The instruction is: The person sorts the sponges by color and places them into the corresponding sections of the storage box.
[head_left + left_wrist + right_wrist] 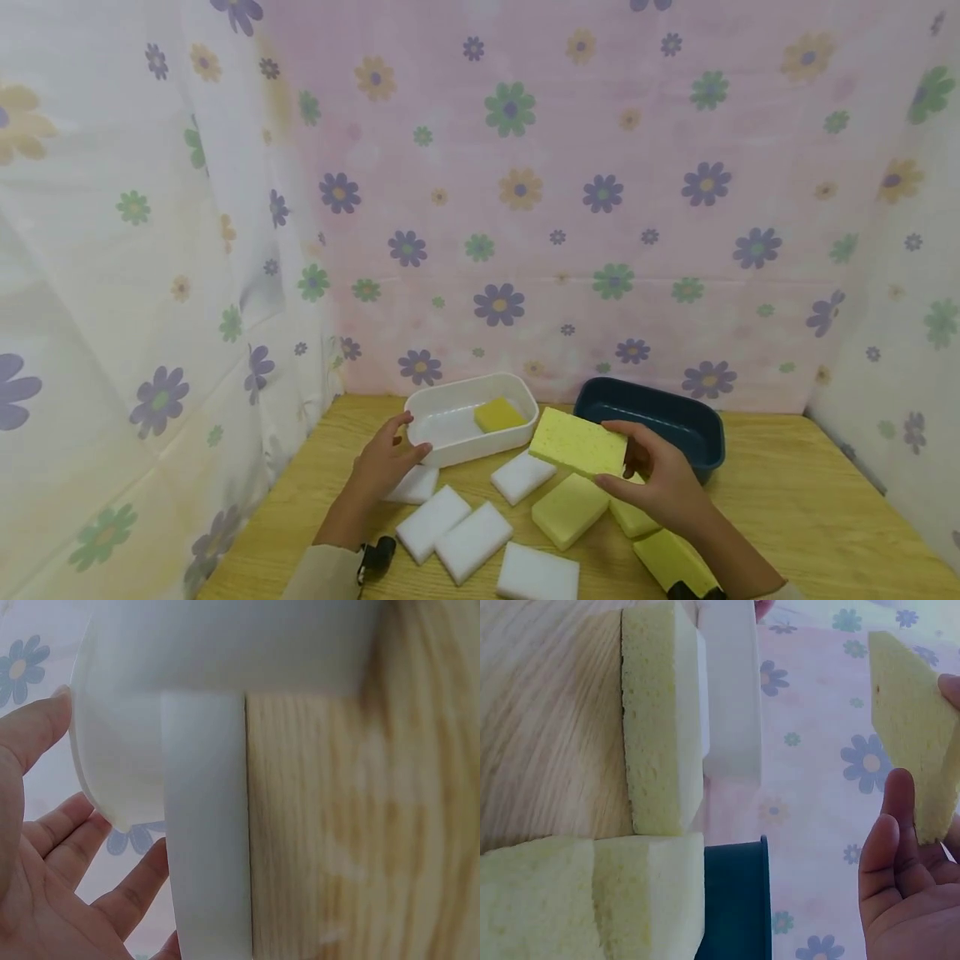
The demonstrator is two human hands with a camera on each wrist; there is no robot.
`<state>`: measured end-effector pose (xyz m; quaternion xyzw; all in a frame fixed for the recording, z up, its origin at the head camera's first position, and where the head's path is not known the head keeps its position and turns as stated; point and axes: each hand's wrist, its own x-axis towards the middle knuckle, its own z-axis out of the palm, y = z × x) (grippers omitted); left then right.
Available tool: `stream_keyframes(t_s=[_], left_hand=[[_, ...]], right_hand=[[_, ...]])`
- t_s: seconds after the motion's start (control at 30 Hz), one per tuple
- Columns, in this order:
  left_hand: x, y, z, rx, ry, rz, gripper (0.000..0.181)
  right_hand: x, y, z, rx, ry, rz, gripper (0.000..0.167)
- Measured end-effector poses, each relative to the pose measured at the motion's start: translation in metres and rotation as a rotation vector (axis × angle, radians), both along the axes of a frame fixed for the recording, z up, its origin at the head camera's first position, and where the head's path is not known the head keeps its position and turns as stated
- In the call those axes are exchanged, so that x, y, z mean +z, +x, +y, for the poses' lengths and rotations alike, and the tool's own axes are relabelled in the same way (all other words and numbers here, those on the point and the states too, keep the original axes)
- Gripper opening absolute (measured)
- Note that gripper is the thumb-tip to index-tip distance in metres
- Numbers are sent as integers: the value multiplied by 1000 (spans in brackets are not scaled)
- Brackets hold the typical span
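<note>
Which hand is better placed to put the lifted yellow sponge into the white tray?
Right hand, probably: it grips the yellow sponge, while the left hand only touches the white tray.

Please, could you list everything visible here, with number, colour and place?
Table: one, wood-brown, below.
Floral cloth: count unclear, pink and white, behind and beside table.
White tray: one, white, back left.
Dark blue tray: one, dark blue, back right.
White blocks: five, white, on table before the trays.
Yellow sponges: five, yellow, three on table, one in white tray, one raised.
Wrist devices: two, black, near each wrist.
Sleeves: two, beige, lower edge.
Left hand: one, bare, touching white tray's left end.
Right hand: one, bare, holding the raised yellow sponge.
</note>
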<state>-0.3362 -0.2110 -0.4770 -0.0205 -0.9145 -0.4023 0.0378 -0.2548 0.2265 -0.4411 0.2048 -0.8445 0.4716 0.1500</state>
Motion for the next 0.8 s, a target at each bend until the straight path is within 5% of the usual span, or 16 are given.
stream_keyframes(t_s=[0.43,0.8], left_hand=[[1,0,0,0,11,-6,86],[3,3,1,-8,4,-8,89]], right_hand=[[22,-15,-25,17,-202,-200,86],[25,-33,-42,19,-340,-333,84]])
